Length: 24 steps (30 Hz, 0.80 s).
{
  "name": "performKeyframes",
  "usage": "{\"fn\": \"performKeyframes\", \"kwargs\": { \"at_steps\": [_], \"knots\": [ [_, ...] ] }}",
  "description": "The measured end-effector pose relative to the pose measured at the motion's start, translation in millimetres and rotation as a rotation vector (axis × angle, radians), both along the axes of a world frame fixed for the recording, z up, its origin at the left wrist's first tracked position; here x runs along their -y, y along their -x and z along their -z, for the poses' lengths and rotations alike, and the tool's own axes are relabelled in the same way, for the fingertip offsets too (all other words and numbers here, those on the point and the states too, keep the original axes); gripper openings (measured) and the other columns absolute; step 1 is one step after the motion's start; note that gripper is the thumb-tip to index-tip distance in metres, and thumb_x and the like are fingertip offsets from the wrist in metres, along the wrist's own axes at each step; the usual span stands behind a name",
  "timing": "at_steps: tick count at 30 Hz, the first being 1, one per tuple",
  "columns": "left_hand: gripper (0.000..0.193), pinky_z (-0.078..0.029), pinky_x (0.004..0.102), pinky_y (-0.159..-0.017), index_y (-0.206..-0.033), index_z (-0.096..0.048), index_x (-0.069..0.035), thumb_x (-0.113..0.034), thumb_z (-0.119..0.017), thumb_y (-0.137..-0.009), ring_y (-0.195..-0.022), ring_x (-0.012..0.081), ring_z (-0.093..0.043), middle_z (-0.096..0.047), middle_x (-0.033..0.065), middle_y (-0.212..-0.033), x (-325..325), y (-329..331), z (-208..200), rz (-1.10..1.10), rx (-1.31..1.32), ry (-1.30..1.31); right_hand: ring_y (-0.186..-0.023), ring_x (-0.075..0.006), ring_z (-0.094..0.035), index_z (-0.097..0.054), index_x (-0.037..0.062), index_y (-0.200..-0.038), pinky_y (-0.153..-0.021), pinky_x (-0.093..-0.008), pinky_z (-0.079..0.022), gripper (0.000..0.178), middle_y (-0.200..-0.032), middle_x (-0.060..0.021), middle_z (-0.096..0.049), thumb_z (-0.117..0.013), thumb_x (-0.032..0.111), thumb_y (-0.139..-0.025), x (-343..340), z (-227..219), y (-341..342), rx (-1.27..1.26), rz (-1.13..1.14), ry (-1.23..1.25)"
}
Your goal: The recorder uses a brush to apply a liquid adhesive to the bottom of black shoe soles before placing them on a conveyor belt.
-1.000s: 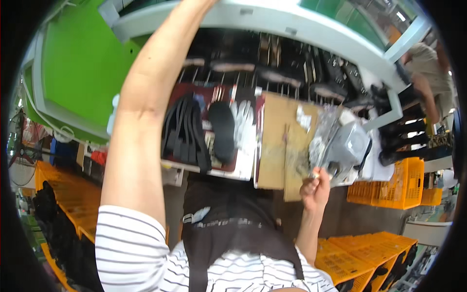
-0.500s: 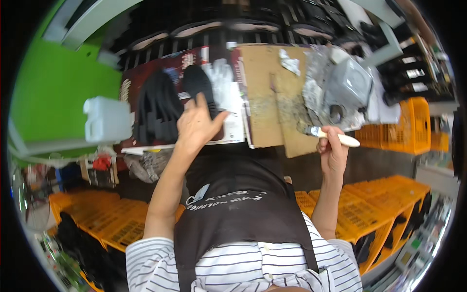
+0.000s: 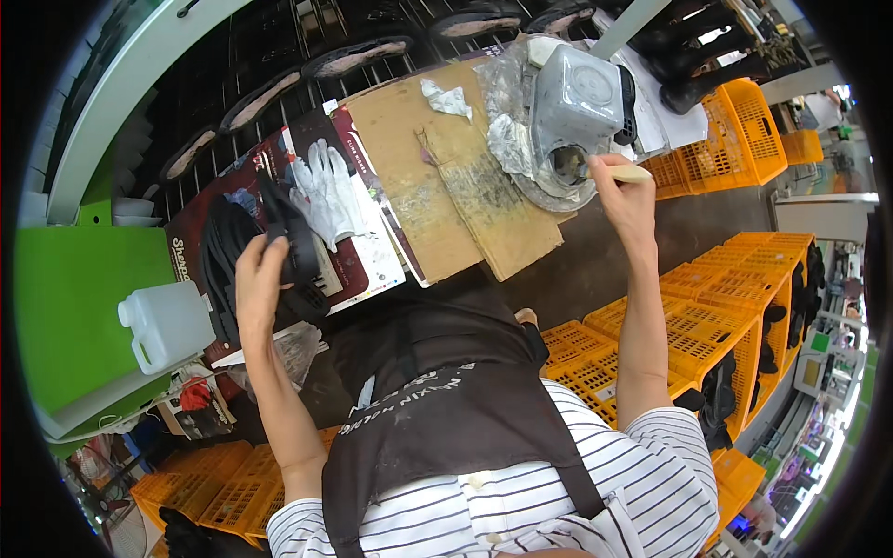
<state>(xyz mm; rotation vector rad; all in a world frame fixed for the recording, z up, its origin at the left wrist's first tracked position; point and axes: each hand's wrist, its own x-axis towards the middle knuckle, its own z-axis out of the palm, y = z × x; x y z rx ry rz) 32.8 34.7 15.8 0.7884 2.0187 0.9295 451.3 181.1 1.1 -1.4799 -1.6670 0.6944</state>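
At far left, a pale jug (image 3: 169, 325) stands beside a row of dark soles (image 3: 223, 270). We pinch a single black sole (image 3: 296, 237) at its edge with our left hand (image 3: 258, 284), next to a white glove (image 3: 327, 191). Past stained cardboard (image 3: 446, 181), a cloudy container (image 3: 581, 93) meets the brush (image 3: 633, 174) at its round opening, our right hand (image 3: 625, 200) closed around the pale handle.
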Motion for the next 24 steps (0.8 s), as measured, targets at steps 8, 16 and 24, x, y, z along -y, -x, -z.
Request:
{"fn": "performKeyframes", "kwargs": {
  "at_steps": [8,16,24],
  "knots": [
    [0.061,-0.046,0.0315,-0.087,-0.132,-0.039,0.008,-0.020,-0.061,-0.083,-0.099,0.0168,-0.058,-0.058,0.0105,-0.111,35,19,14,-0.272,0.535,-0.488,-0.052,-0.0063,-0.051,-0.067,-0.0016,-0.082,-0.050,-0.0243,-0.040,0.024,-0.056,-0.0031,-0.058,-0.068,0.022,-0.084,-13,12,10,0.190,-0.027,-0.028],
    [0.059,-0.045,0.0319,-0.093,-0.124,-0.046,0.007,-0.026,-0.058,-0.077,-0.103,0.0193,-0.058,-0.058,0.0126,-0.113,24,-27,14,-0.066,0.738,-0.631,-0.056,-0.0075,-0.057,-0.066,-0.0002,-0.091,-0.052,-0.0199,-0.047,0.020,-0.071,-0.0050,-0.064,-0.069,0.019,-0.085,17,19,9,-0.435,0.214,0.086],
    [0.081,-0.040,0.0378,-0.102,-0.139,-0.025,0.005,-0.024,-0.062,-0.074,-0.119,0.0253,-0.050,-0.046,0.0171,-0.131,14,-54,24,0.073,0.833,-0.638,-0.056,-0.0090,-0.058,-0.064,-0.0015,-0.091,-0.053,-0.0207,-0.049,0.019,-0.070,-0.0070,-0.064,-0.066,0.017,-0.087,51,16,-2,-0.492,0.278,0.094]
  ]
}}
